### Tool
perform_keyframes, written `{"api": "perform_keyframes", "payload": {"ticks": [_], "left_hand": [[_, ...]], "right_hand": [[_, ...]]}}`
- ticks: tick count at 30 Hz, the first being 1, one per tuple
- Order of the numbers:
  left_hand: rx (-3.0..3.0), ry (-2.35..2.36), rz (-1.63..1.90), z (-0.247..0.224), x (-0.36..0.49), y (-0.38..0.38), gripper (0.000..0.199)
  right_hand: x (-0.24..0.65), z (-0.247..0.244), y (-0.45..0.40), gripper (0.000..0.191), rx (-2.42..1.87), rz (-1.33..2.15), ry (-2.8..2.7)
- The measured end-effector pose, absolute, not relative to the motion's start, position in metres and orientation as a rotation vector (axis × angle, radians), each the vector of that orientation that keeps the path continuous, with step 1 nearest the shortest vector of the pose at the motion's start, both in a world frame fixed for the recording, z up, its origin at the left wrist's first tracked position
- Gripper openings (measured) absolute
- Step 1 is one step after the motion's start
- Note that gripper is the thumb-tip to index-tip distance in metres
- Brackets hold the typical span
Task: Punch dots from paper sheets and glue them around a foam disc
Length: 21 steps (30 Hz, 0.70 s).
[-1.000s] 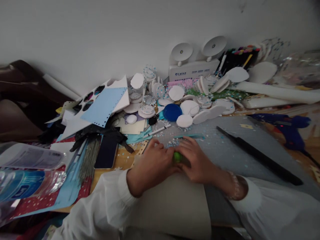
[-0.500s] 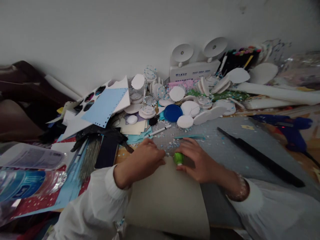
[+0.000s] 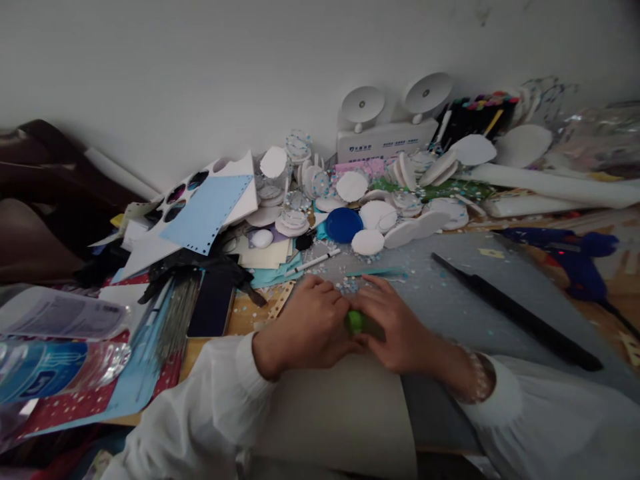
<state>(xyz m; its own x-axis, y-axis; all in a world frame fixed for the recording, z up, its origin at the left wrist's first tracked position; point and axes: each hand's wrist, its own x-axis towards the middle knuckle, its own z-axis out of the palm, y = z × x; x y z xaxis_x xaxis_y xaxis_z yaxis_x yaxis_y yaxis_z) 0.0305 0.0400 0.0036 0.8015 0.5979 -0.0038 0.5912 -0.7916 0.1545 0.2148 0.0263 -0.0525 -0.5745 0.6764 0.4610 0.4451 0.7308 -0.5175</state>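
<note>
My right hand (image 3: 397, 323) is curled around a small green craft punch (image 3: 355, 322), with thumb and fingers on either side of it. Closed, my left hand (image 3: 313, 323) sits against the punch's left side; its fingertips meet the right hand, and what they pinch is hidden. Beneath both hands lies a large beige sheet (image 3: 335, 417), its far edge covered by them. A thin light-blue strip (image 3: 377, 272) rests just beyond, among scattered tiny pale paper bits.
A long black knife-like tool (image 3: 515, 310) and a blue glue gun (image 3: 583, 257) lie to the right. White discs (image 3: 367, 242) and a blue round lid (image 3: 344, 225) crowd the back. Leftward are a phone (image 3: 211, 307) and a plastic bottle (image 3: 45, 367).
My left hand has moved right, up against the green punch and the right hand. The punch is now more covered by fingers. My right hand has barely moved.
</note>
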Motion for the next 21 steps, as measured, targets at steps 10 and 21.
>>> {"api": "perform_keyframes", "payload": {"ticks": [10, 21], "left_hand": [[2.638, 1.147, -0.062, 0.005, 0.026, 0.035, 0.043], [2.505, 1.056, -0.246, 0.019, 0.008, 0.005, 0.009]], "right_hand": [[0.214, -0.057, 0.031, 0.023, -0.860, 0.498, -2.271], [0.228, -0.054, 0.044, 0.036, -1.008, 1.500, -1.373]]}}
